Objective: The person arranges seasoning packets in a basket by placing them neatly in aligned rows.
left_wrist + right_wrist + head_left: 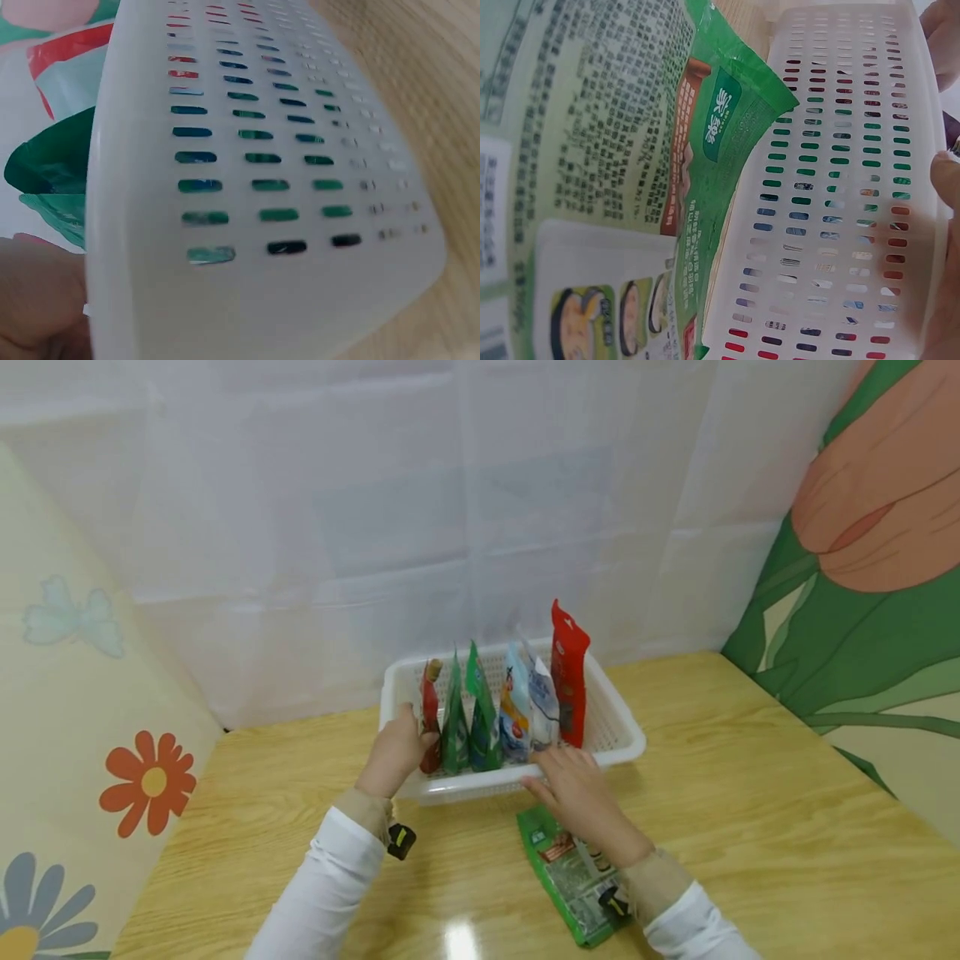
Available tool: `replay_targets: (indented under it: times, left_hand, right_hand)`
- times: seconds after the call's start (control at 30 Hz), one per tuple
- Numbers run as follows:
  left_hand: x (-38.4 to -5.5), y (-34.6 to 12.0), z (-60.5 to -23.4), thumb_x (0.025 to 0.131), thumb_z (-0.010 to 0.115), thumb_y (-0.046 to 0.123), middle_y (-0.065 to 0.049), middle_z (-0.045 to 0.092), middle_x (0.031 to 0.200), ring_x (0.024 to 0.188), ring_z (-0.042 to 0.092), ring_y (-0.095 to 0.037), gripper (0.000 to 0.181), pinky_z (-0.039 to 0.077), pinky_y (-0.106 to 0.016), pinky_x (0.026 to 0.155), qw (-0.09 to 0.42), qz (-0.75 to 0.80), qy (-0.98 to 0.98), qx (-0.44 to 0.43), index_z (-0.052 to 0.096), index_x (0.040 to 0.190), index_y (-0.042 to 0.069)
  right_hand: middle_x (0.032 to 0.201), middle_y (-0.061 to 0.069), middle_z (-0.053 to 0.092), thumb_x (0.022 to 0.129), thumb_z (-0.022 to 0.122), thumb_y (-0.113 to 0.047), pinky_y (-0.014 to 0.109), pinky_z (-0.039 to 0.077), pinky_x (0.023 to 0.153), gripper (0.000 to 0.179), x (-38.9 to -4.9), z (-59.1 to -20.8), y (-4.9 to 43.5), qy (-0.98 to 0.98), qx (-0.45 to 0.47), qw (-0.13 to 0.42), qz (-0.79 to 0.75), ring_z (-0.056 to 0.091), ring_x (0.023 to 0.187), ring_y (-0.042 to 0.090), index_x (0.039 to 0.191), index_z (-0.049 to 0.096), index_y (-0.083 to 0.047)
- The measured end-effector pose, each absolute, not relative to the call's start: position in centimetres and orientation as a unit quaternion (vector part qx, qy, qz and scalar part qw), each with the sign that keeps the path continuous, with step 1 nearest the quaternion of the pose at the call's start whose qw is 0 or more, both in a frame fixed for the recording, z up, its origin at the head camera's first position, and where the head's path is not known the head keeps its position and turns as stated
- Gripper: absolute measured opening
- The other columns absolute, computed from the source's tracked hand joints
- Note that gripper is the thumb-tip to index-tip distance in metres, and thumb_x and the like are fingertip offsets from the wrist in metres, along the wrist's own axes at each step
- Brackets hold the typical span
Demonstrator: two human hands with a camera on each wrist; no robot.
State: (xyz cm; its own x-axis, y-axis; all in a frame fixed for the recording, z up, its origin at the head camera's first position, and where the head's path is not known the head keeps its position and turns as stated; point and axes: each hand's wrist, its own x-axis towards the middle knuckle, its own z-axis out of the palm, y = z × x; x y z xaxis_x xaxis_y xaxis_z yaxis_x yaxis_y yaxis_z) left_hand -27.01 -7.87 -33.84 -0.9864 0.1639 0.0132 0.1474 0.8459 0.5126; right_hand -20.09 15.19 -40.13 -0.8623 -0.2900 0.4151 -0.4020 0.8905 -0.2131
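Note:
A white plastic basket (480, 787) stands on the table with several upright packets in it. My left hand (396, 750) reaches over its left end, thumb beside a slim red packet (429, 702); its other fingers are partly hidden, so I cannot tell whether they grip it. My right hand (583, 789) rests over the front rim, fingers extended near a white and blue packet (543, 697), thumb outside the rim. Beneath that wrist a green printed packet (570, 877) lies flat; in the right wrist view the green packet (727, 112) appears large beside the basket's slotted wall (832, 172).
Two green packets (454, 727), a light blue and orange packet (515, 710) and a tall red packet (570, 672) stand in the row. Behind the basket hangs a white sheet (375, 527). Painted panels flank the wooden table (735, 810).

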Motion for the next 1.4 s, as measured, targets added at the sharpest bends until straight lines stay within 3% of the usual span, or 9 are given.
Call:
replay_targets:
  times: [0.13,0.3,0.47,0.57,0.77,0.87,1.03,1.13,1.4]
  left_hand:
    - [-27.8,-8.0,-34.7,0.096,0.053,0.013,-0.031,0.062,0.114,0.102,0.063,-0.043,0.041,0.051,-0.05,0.086,0.02,0.299,0.95,0.089,0.043,0.129,-0.009]
    - [-28.6,-8.3,-35.3,0.098,0.047,0.013,-0.033,0.061,0.115,0.104,0.063,-0.043,0.045,0.051,-0.05,0.087,0.016,0.286,0.953,0.098,0.038,0.136,-0.008]
    - [-28.7,-8.3,-35.2,0.097,0.046,0.01,-0.032,0.063,0.108,0.096,0.065,-0.039,0.037,0.053,-0.047,0.081,0.026,0.293,0.949,0.112,0.042,0.128,-0.009]
    - [-28.4,-8.2,-35.1,0.096,0.047,0.011,-0.028,0.065,0.1,0.085,0.064,-0.033,0.027,0.053,-0.043,0.075,0.027,0.28,0.953,0.109,0.052,0.113,-0.01]
    - [-25.9,-6.9,-33.8,0.091,0.059,0.013,-0.019,0.068,0.076,0.067,0.065,-0.03,0.024,0.052,-0.04,0.057,-0.051,0.186,0.975,0.107,0.062,0.074,-0.002]
    - [-25.2,-5.4,-33.1,0.089,0.061,0.009,-0.021,0.068,0.075,0.066,0.067,-0.032,0.02,0.053,-0.041,0.053,-0.089,0.153,0.976,0.129,0.064,0.074,-0.004]
    - [-26.5,-4.0,-33.9,0.092,0.059,0.009,-0.022,0.069,0.081,0.071,0.068,-0.032,0.017,0.054,-0.039,0.056,-0.08,0.155,0.972,0.155,0.064,0.083,-0.005]
    - [-27.4,-3.6,-34.6,0.093,0.058,0.01,-0.023,0.069,0.085,0.076,0.069,-0.035,0.017,0.055,-0.042,0.06,-0.073,0.175,0.971,0.142,0.061,0.087,-0.005]
    - [-28.4,-3.0,-35.9,0.092,0.062,0.019,-0.027,0.07,0.082,0.076,0.069,-0.041,0.026,0.055,-0.049,0.065,-0.141,0.207,0.963,0.099,0.064,0.087,-0.007]
  right_hand:
    - [0.101,0.009,0.067,0.091,0.061,-0.03,0.042,0.042,0.091,0.03,-20.1,-40.3,15.1,-0.954,0.182,0.187,0.146,0.06,0.099,0.027,0.107,0.062,-0.004]
    - [0.102,0.009,0.067,0.091,0.061,-0.03,0.042,0.042,0.091,0.03,-20.2,-40.3,15.2,-0.954,0.183,0.191,0.144,0.059,0.1,0.027,0.107,0.062,-0.004]
    - [0.102,0.009,0.067,0.092,0.06,-0.031,0.042,0.042,0.091,0.03,-20.2,-40.3,15.3,-0.952,0.186,0.196,0.144,0.059,0.101,0.027,0.107,0.062,-0.005]
    - [0.102,0.009,0.067,0.092,0.06,-0.031,0.042,0.042,0.091,0.03,-20.2,-40.3,15.3,-0.952,0.185,0.194,0.145,0.059,0.101,0.027,0.107,0.062,-0.005]
    - [0.103,0.009,0.067,0.092,0.06,-0.031,0.042,0.042,0.092,0.031,-20.2,-40.5,15.2,-0.952,0.189,0.195,0.141,0.059,0.101,0.028,0.108,0.062,-0.004]
    - [0.103,0.01,0.067,0.091,0.06,-0.03,0.042,0.042,0.091,0.032,-20.1,-40.5,15.3,-0.951,0.189,0.201,0.139,0.059,0.101,0.028,0.108,0.062,-0.003]
    - [0.103,0.009,0.067,0.092,0.06,-0.031,0.043,0.042,0.093,0.033,-20.1,-40.4,15.2,-0.952,0.186,0.194,0.148,0.059,0.101,0.028,0.11,0.062,-0.003]
    - [0.104,0.009,0.067,0.092,0.06,-0.031,0.043,0.042,0.094,0.033,-20.1,-40.4,15.2,-0.953,0.185,0.191,0.148,0.059,0.103,0.028,0.11,0.062,-0.003]
    - [0.103,0.01,0.067,0.091,0.062,-0.03,0.042,0.042,0.091,0.034,-20.1,-40.5,15.2,-0.952,0.185,0.2,0.139,0.059,0.102,0.028,0.11,0.062,-0.002]
